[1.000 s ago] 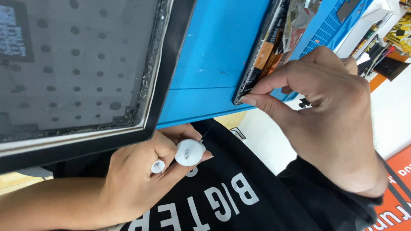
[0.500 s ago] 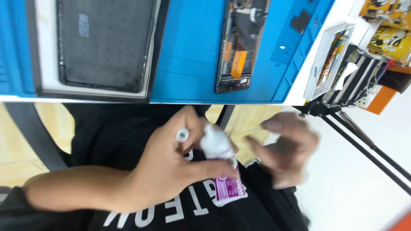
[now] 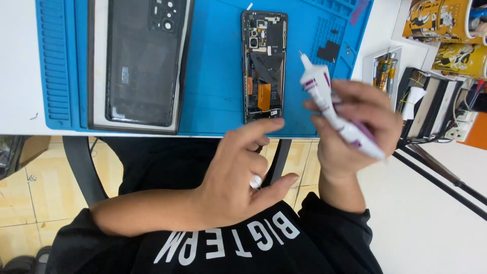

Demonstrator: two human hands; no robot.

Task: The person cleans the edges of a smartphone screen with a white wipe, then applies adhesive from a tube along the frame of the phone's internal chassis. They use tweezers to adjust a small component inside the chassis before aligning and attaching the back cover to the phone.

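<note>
Holding the white squeeze tube of adhesive with purple markings [image 3: 337,109] calls for a steady grip: the right hand [image 3: 355,127] has its fingers closed round the tube body, nozzle pointing up and away toward the far side of the bench, above the blue ribbed silicone work mat [image 3: 213,76]. The left hand [image 3: 238,177] is half curled, with the small white cap [image 3: 256,181] pinched between thumb and fingers, index finger extended toward the mat edge.

The opened black smartphone with exposed internals [image 3: 264,66] lies flat on the mat, just beyond the left index fingertip. The detached black back cover in its frame [image 3: 142,61] lies well apart to the left.

Recommended practice, as a judgement:
- Keep the cap in hand so it is not lost.
- Squeeze from the tube's lower end, lightly.
- Keep the nozzle clear of the orange flex cable area [image 3: 264,96].
</note>
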